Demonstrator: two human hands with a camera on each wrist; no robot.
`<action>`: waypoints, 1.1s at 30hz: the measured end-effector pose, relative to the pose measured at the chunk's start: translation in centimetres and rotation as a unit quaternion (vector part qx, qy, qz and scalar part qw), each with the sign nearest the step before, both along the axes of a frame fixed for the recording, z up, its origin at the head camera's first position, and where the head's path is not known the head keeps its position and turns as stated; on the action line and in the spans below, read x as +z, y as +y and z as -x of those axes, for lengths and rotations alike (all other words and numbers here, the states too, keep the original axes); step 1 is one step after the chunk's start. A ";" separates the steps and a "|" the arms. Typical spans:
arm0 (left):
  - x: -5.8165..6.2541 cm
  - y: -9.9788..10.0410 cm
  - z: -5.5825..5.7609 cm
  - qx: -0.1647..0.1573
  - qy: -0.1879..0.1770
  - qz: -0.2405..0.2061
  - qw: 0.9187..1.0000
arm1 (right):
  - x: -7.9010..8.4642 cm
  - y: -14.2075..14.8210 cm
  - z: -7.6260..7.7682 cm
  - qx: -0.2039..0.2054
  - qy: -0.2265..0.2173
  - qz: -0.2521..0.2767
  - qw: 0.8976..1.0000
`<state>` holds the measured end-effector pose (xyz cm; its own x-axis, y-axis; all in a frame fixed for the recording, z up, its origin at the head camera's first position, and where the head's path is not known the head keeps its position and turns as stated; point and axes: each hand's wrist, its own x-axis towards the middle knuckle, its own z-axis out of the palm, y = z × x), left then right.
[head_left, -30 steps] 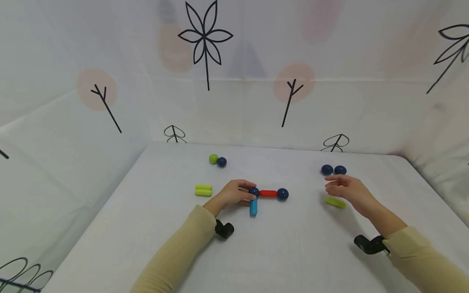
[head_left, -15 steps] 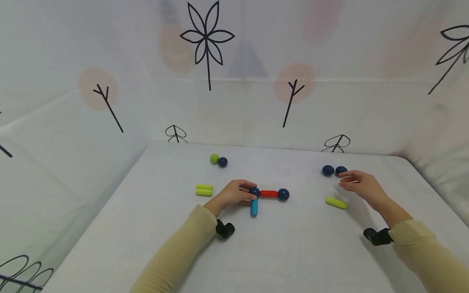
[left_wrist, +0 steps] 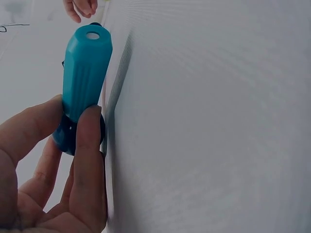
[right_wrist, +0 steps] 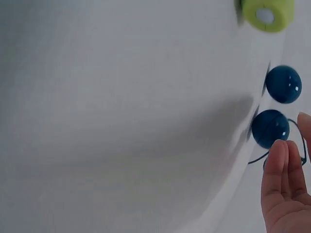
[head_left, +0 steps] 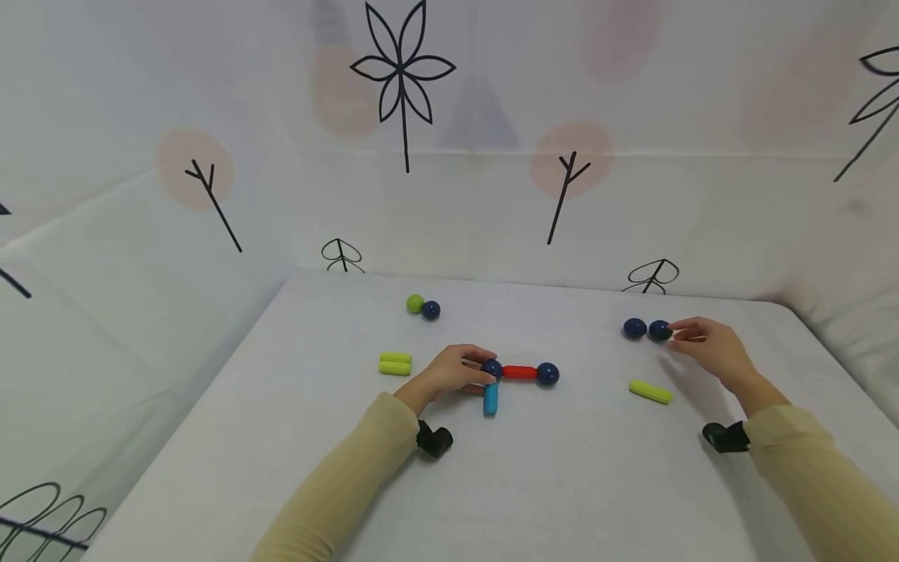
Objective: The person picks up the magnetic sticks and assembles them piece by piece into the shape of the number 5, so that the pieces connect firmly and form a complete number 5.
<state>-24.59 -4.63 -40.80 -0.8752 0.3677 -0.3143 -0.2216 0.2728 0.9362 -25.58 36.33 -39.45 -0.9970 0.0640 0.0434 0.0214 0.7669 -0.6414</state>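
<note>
My left hand [head_left: 453, 371] grips a dark blue ball [head_left: 492, 369], thumb and fingers round its sides. A light blue stick [head_left: 490, 399] joins that ball and points towards me; its end [left_wrist: 92, 35] shows a pale round spot in the left wrist view. From the same ball a red stick [head_left: 520, 373] runs right to another dark blue ball [head_left: 548, 374]. My right hand [head_left: 716, 350] reaches to the back right, fingertips right at a dark blue ball [head_left: 660, 331], with thumb and fingers apart. A second dark blue ball [head_left: 635, 329] lies just left of it.
On the white table [head_left: 562, 484], a yellow-green stick [head_left: 650, 392] lies in front of the right-hand balls. Two more yellow-green sticks [head_left: 395, 364] lie left of my left hand. Behind them sit a green ball [head_left: 415, 304] and a dark blue ball [head_left: 431, 310]. A patterned cloth backdrop [head_left: 477, 218] stands behind.
My right hand has moved right and back, from above the yellow-green stick to the rightmost dark blue ball. My left hand keeps its grip, and the joined pieces stay in place.
</note>
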 end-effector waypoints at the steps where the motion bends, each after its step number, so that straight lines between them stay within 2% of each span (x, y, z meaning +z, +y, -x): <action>1: 0.0 0.0 0.0 0.001 -0.001 0.001 1.000 | 0.0 0.2 0.1 -0.002 0.001 -0.004 1.000; 9: -0.2 0.0 0.2 0.000 -0.002 0.005 1.000 | -0.1 0.6 1.1 0.006 -0.017 -0.005 1.000; 15: -0.1 0.0 0.2 -0.001 0.001 0.006 1.000 | 0.1 0.5 1.9 0.033 -0.063 0.014 0.997; 20: -0.1 0.0 0.1 -0.001 0.004 0.009 1.000 | 0.5 0.2 2.3 0.051 -0.089 0.002 0.995; 27: -0.1 0.0 0.2 -0.004 0.003 0.004 1.000 | 0.3 0.3 2.4 0.064 -0.088 -0.015 0.994; 33: -0.1 0.0 0.1 -0.007 0.005 0.005 1.000 | 0.3 0.3 1.7 0.066 -0.089 -0.015 0.994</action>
